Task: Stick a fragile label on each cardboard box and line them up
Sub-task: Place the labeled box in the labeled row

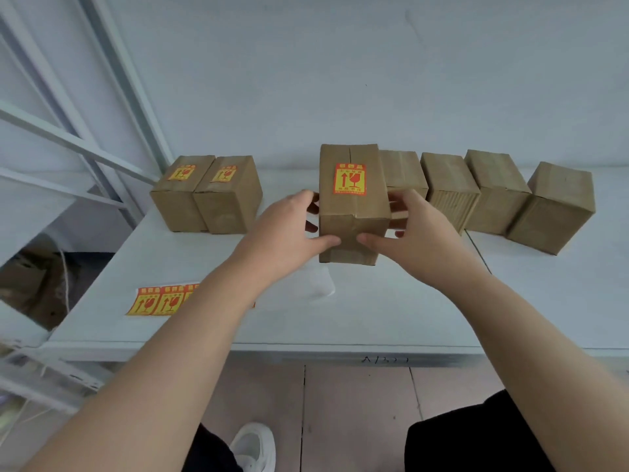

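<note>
A cardboard box (pixel 352 212) with a red-and-yellow fragile label (pixel 350 179) on its top is held between both hands above the white table (pixel 374 311). My left hand (pixel 289 229) grips its left side and my right hand (pixel 413 233) grips its right side, thumbs on the near face. Two labelled boxes (pixel 180 195) (pixel 228 195) stand side by side at the back left. Several unlabelled boxes (pixel 403 173) (pixel 449 189) (pixel 495 192) (pixel 554 206) stand in a row at the back right. A strip of fragile labels (pixel 160 301) lies near the table's front left, partly hidden by my left forearm.
A white wall rises behind the table. A white metal frame (pixel 102 107) stands to the left, with clutter below it. A piece of white backing paper (pixel 320 284) lies under the held box. The table's front edge (pixel 340 349) runs across; my shoe (pixel 255 444) is on the floor.
</note>
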